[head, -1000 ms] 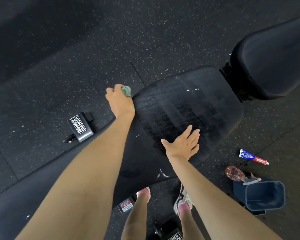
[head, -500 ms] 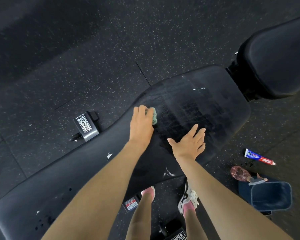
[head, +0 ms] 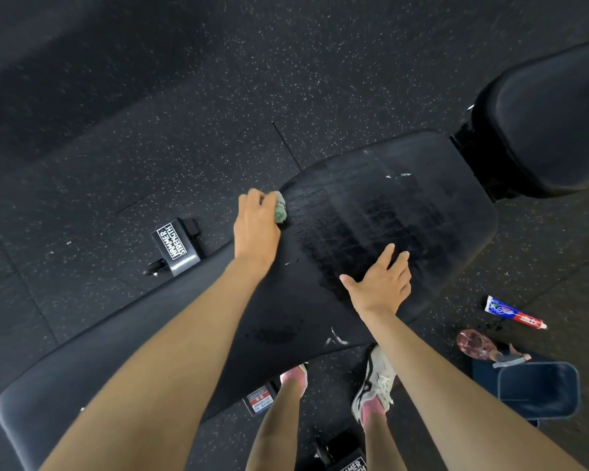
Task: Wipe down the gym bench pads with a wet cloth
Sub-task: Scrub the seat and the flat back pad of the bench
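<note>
A long black bench pad (head: 422, 205) runs from lower left to upper right, its wide end streaked with wet marks. My left hand (head: 256, 226) grips a small green cloth (head: 280, 208) and holds it against the pad's far edge. My right hand (head: 381, 282) lies flat on the pad with fingers spread, near its front edge. A second black pad (head: 551, 117) sits at the upper right, separated from the long one by a gap.
The floor is black speckled rubber. The bench's foot with a white label (head: 176, 246) stands left of the pad. At the right lie a toothpaste tube (head: 514, 312), a pink spray bottle (head: 476, 345) and a dark blue bin (head: 538, 389). My feet (head: 374, 382) stand below the pad.
My left hand has slid the cloth from the middle of the pad back out to its far edge. My right hand has stayed flat in place.
</note>
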Demonstrator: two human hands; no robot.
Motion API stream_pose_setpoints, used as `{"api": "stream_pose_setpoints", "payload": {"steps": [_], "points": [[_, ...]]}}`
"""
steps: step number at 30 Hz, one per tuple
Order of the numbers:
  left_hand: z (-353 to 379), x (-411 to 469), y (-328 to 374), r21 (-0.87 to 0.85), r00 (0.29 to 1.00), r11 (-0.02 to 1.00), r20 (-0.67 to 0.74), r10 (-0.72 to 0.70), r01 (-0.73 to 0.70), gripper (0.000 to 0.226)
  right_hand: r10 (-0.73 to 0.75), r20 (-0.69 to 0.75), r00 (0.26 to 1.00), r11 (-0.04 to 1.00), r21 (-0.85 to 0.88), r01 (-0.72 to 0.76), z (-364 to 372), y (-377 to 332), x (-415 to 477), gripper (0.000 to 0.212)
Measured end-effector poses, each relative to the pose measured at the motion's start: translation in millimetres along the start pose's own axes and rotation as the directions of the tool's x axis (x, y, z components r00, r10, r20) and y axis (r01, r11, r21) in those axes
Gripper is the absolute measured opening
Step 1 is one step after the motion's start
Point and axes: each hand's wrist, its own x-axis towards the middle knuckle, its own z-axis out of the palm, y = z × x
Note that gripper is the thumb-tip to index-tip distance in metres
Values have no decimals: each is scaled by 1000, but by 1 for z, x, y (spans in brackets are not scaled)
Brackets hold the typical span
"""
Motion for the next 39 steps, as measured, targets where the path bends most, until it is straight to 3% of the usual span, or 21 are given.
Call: {"api": "stream_pose_setpoints", "payload": {"steps": [5, 8, 10, 13, 16, 21, 25, 29, 32, 35, 37, 39], "points": [[26, -60, 23, -38, 981, 985, 92, 171, -168, 50, -26, -9, 1000, 999, -19, 26, 0, 3, -2, 104], [32, -85, 33, -96, 902, 938, 257, 346, -333, 50, -23, 17, 1000, 1000, 3, 23, -5, 4, -2, 101], [27, -87, 32, -161, 881, 921, 273, 387, -354, 50, -34, 37, 999, 999, 18, 33, -10, 6, -1, 96], [11, -64, 17, -185, 948, 947, 132, 290, -264, 49, -54, 46, 997, 996, 75, 51, -14, 12, -1, 88], [-7, -30, -8, -68, 989, 987, 18, 146, -144, 50, -83, 0, 997, 984, 156, 82, -13, 19, -4, 82], [4, -34, -14, 20, 999, 999, 28, 30, -30, 55, -55, -114, 992, 976, 202, 78, -3, 37, -12, 79], [31, -84, 14, -24, 991, 995, 89, 101, -99, 52, 19, -109, 994, 975, 224, 6, 4, 60, -20, 82], [52, -133, 38, -54, 955, 981, 225, 192, -184, 55, 136, -22, 990, 941, 317, -122, 6, 77, -27, 87], [57, -155, 51, -124, 909, 964, 323, 263, -235, 56, 218, 93, 972, 860, 453, -236, 5, 85, -26, 87], [45, -149, 44, -182, 957, 966, 195, 216, -181, 55, 207, 221, 953, 740, 602, -300, 2, 91, -27, 81], [34, -131, 29, -172, 992, 979, 46, 117, -107, 54, 198, 272, 942, 682, 652, -332, 0, 95, -26, 74], [24, -113, 18, -118, 1000, 993, -18, -13, 11, 53, 196, 308, 931, 624, 693, -361, 2, 100, -24, 68]]}}
